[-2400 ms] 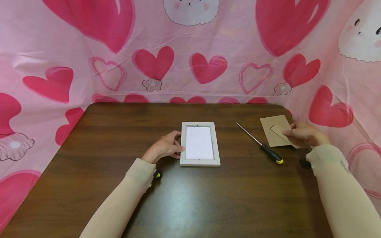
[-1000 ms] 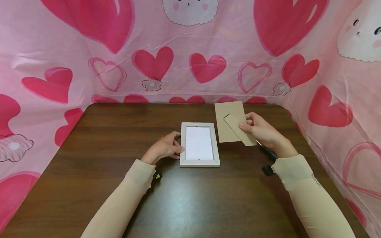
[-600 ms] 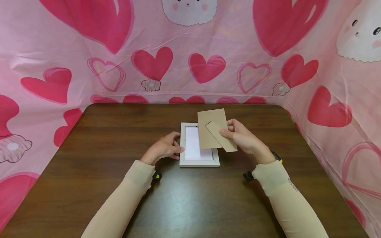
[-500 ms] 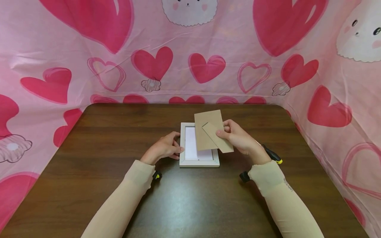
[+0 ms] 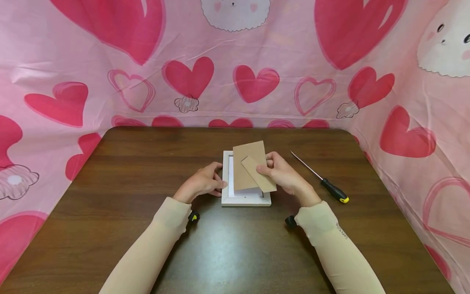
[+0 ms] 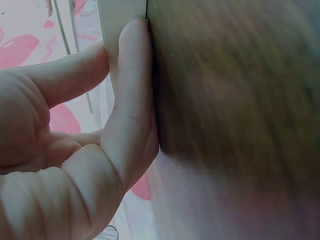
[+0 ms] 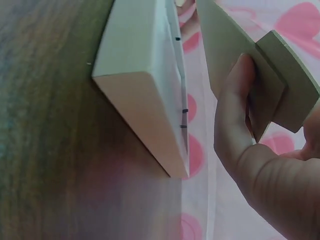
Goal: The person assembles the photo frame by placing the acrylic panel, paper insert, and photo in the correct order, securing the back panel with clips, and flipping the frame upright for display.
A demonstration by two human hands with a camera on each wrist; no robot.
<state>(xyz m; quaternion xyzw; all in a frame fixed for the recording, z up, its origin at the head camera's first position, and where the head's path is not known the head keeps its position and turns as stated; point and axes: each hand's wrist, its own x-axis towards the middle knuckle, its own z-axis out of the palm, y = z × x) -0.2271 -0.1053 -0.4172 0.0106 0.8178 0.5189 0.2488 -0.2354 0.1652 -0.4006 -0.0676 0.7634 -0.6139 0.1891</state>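
Observation:
A white picture frame lies face down on the table, with a white sheet showing in its opening. My left hand holds its left side: the thumb is on the rim and the fingers lie along the outer edge, as the left wrist view shows. My right hand pinches a brown backing board with a slanted stand leg by its right edge. Tilted, the board is held over the frame and covers much of the opening in the head view. In the right wrist view, a gap separates the board from the frame.
A screwdriver with a black and yellow handle lies to the right of the right hand, its shaft pointing away. The dark wooden table is enclosed by pink heart-patterned cloth at the back and sides.
My right hand has brought the backing board leftward from the table's right side to above the frame, lowering it slightly toward me lately. My left hand has stayed at the frame's left edge.

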